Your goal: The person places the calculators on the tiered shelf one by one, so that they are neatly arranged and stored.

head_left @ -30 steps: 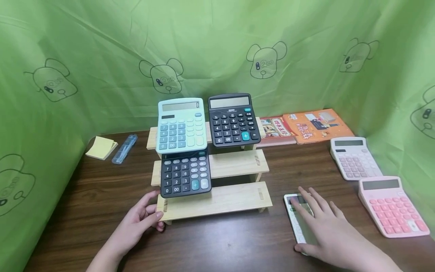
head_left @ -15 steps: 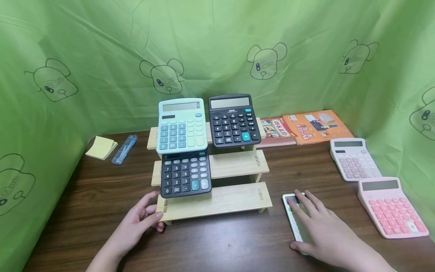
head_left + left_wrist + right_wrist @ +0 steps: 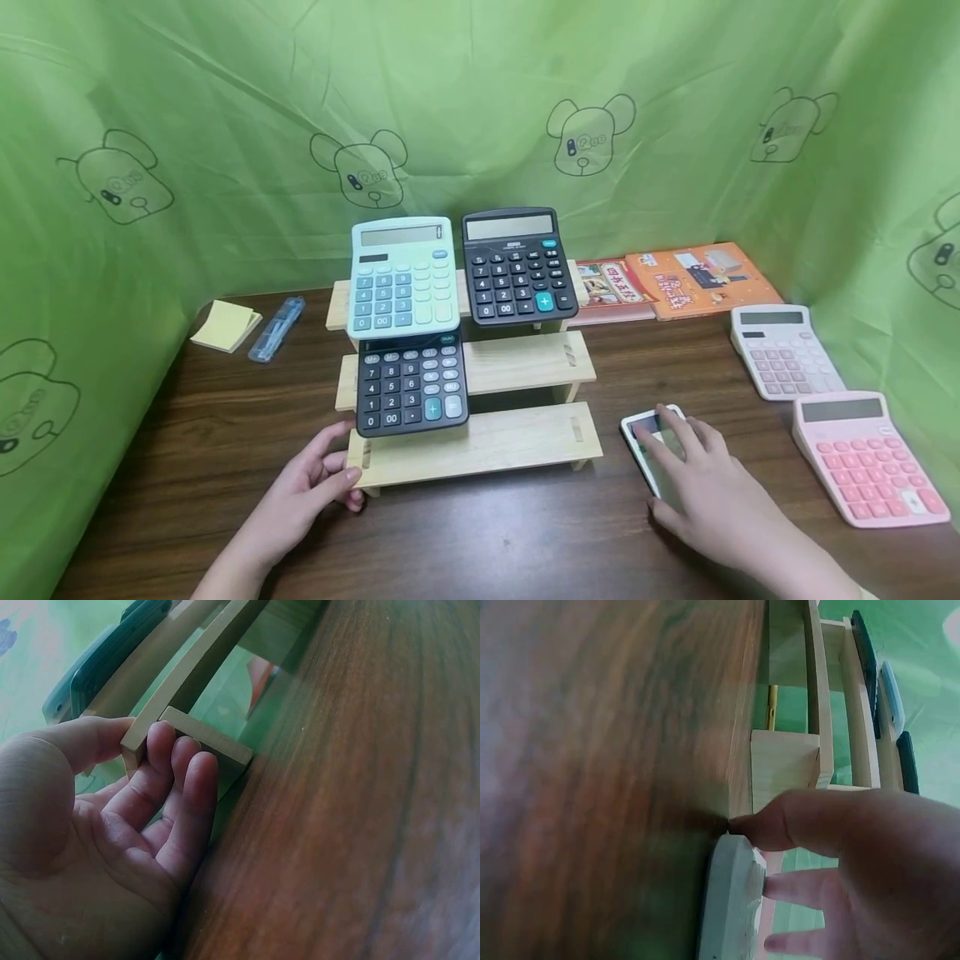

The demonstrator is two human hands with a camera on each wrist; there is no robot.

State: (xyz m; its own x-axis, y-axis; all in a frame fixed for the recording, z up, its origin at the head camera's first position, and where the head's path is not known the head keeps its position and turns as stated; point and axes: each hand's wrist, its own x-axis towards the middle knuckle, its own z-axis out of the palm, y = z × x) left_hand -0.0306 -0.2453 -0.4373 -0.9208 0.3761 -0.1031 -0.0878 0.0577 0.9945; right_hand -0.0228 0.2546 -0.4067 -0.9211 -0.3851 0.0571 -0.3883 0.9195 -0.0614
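My left hand (image 3: 303,487) grips the front left corner of the three-step wooden rack (image 3: 480,446), its thumb on the lowest shelf and fingers curled beneath it. To the rack's right, my right hand (image 3: 712,487) lies over a white calculator (image 3: 649,460) flat on the table, its fingers stretched across the display and its thumb by the left edge. The palm hides much of this calculator. On the rack stand a mint-blue calculator (image 3: 405,279), a large black calculator (image 3: 517,267) beside it, and another black calculator (image 3: 412,387) lower down.
At far right lie a pale calculator (image 3: 783,354) and a pink calculator (image 3: 870,458). An orange book (image 3: 705,279) and a red book (image 3: 611,283) lie behind the rack's right side. Yellow sticky notes (image 3: 223,323) and a blue translucent case (image 3: 276,329) lie at left. A green curtain (image 3: 465,92) surrounds the table.
The white calculator has shifted slightly left and away from me under my right hand, turning so its top leans further left. My left hand and the rack have stayed put.
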